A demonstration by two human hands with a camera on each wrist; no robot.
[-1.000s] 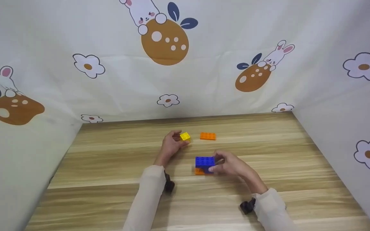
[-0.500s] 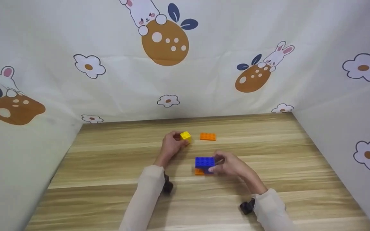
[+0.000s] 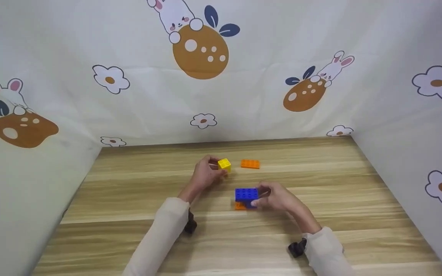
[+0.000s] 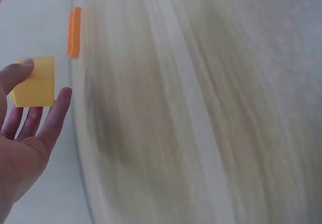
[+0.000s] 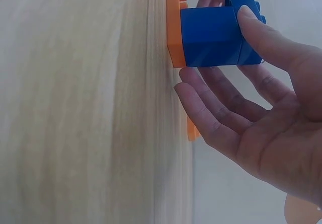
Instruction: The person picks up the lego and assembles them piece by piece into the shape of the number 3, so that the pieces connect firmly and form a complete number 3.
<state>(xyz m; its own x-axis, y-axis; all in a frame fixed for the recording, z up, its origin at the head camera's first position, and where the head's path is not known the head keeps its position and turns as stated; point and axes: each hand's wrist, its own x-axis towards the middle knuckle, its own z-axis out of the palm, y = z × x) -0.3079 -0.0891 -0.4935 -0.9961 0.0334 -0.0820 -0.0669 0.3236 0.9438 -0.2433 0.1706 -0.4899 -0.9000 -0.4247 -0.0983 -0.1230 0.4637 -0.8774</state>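
Note:
My left hand (image 3: pixel 205 173) pinches a yellow building block (image 3: pixel 224 165) between thumb and fingers, its studded face up in the head view. The left wrist view shows a smooth side of the yellow block (image 4: pixel 36 83), with the thumb across its edge. Nearer the front, my right hand (image 3: pixel 276 197) grips a stack of blocks: a wide blue eight-stud block (image 3: pixel 246 193) over a smaller blue block (image 5: pixel 211 35), on a thin orange base plate (image 5: pixel 175 30). The stack stands upright at the tabletop, with the right thumb on its upper blue block.
A second thin orange plate (image 3: pixel 250 164) with studs lies on the wood-grain table (image 3: pixel 136 214), just right of the yellow block. A pale curtain (image 3: pixel 148 103) printed with rabbits and flowers encloses the back and both sides.
My left forearm has swung outward to the left, while the yellow block stays in nearly the same place, turned slightly. The right hand and its stack hold still. The head view has shifted slightly.

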